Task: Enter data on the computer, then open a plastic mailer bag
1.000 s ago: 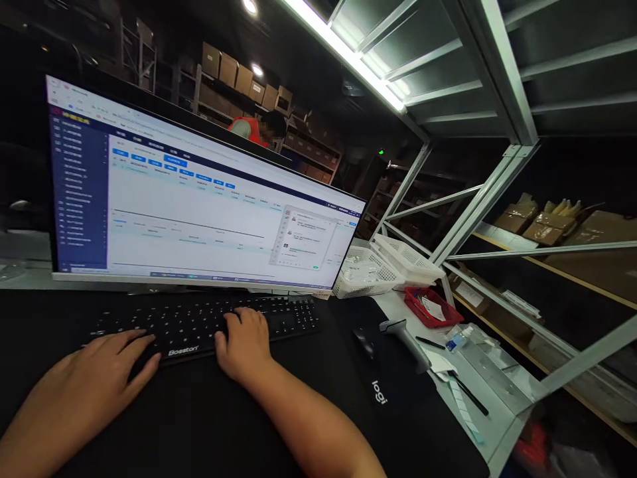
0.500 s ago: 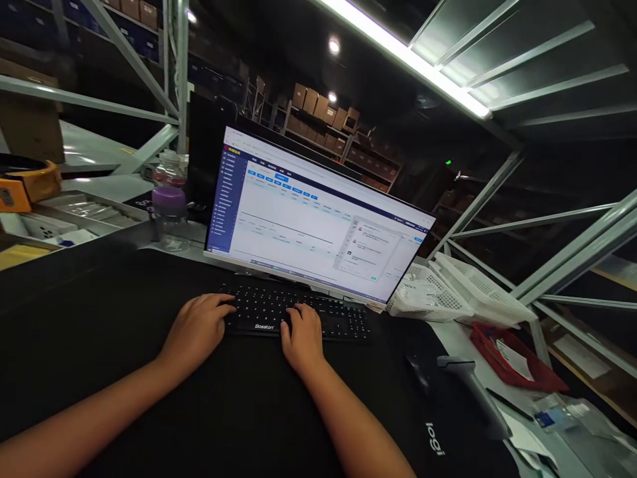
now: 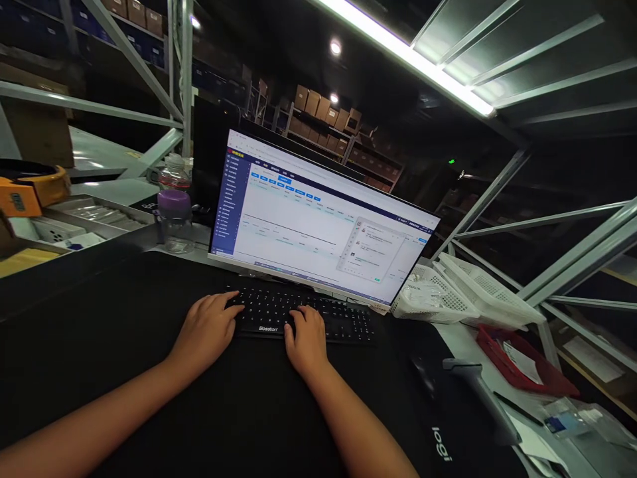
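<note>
A black keyboard (image 3: 269, 309) with white key letters lies on a black desk mat (image 3: 239, 411). My left hand (image 3: 208, 330) rests over its left end, palm down, with the fingers stretched out onto the keys. On the keys right of the middle lies my right hand (image 3: 307, 337), its fingers slightly bent and apart. Neither hand grips anything. Behind the keyboard stands a lit monitor (image 3: 298, 226), showing a page with a blue side menu and a smaller chat-like window at its lower right.
Right of the hands are a black mouse (image 3: 424, 377) and a grey handheld scanner (image 3: 485, 398). White baskets (image 3: 438, 292) and a red tray (image 3: 527, 362) stand farther right. A plastic bottle with a purple band (image 3: 174, 206) stands left of the monitor, near an orange tape roll (image 3: 50, 186).
The whole view has shifted slightly, so everything sits a little farther right. My left hand's fingers have moved slightly over the keys; both hands stay at the keyboard.
</note>
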Demonstrator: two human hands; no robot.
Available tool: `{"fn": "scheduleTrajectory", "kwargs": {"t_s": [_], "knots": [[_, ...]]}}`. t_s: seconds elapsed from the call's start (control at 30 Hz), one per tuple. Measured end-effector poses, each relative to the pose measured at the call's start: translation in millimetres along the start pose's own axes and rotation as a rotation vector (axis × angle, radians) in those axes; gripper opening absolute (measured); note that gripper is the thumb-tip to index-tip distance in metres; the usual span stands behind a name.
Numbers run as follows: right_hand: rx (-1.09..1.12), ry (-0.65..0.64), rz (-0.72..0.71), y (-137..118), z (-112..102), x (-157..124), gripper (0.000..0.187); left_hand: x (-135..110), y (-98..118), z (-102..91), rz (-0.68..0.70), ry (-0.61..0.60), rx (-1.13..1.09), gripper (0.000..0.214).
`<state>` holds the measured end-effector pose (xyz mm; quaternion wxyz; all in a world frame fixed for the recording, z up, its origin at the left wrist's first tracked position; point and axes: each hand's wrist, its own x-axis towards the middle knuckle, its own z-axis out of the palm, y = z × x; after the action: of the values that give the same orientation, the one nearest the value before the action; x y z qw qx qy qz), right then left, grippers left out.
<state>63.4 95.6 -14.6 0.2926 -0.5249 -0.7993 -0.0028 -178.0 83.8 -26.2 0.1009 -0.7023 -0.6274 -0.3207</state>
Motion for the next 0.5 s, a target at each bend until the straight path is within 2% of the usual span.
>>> {"fn": "scheduleTrajectory", "kwargs": {"t_s": [0.23, 0.33, 0.4, 0.5], "knots": [[-0.007, -0.02, 0.021, -3, -4, 1, 0.034, 0, 4, -1.6, 0.056, -0.015, 0.055, 0.044], [-0.008, -0.034, 0.021, -3, -4, 1, 0.035, -1, 2, -1.5, 0.127, -0.015, 0.056, 0.043], [-0.012, -0.047, 0.007, -2, -5, 1, 0.036, -1, -2, 2.9, 0.212, -0.02, 0.084, 0.04], [-0.022, -0.057, 0.0, -1, -7, 3, 0.037, 1, -11, 14.9, 0.251, 0.02, 0.123, 0.04]]}}
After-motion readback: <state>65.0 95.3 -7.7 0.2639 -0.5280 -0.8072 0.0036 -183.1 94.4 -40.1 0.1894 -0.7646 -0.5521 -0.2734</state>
